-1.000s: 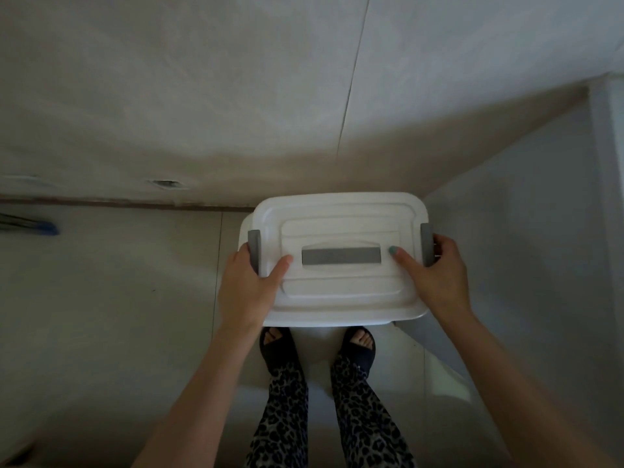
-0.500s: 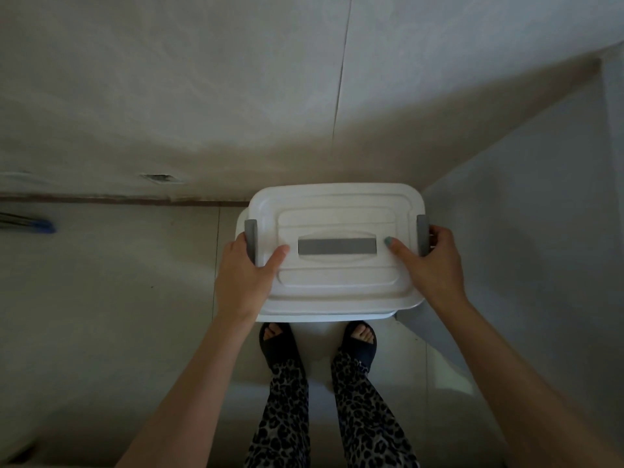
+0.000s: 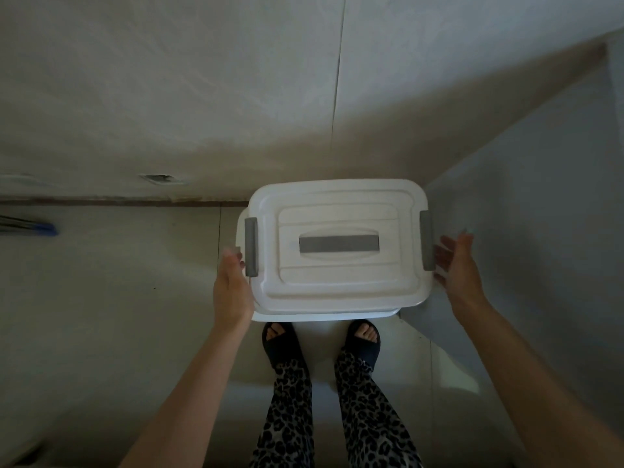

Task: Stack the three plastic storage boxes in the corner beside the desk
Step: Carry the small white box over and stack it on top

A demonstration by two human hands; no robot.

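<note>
The fingers [image 3: 233,260] of the left hand [image 3: 233,292] lay straight and together, blurred, alongside the grey left latch [image 3: 251,246] of the top box [image 3: 337,275]; they held nothing, and whether they touched it could not be told. The right hand [image 3: 459,271] had its fingers [image 3: 445,251] loosely spread, palm towards the right latch [image 3: 427,239] and just clear of it, gripping nothing. Both forearms reached forward, one on each side. The top box sat on a lower box [image 3: 324,315], whose rim showed at the near and left edges. The stack stood in the corner, with the wall [image 3: 236,96] behind and a pale panel [image 3: 540,231] close on the right. Open floor [image 3: 118,282] lay to the left, and sandalled feet [image 3: 278,339] stood just before the stack
</note>
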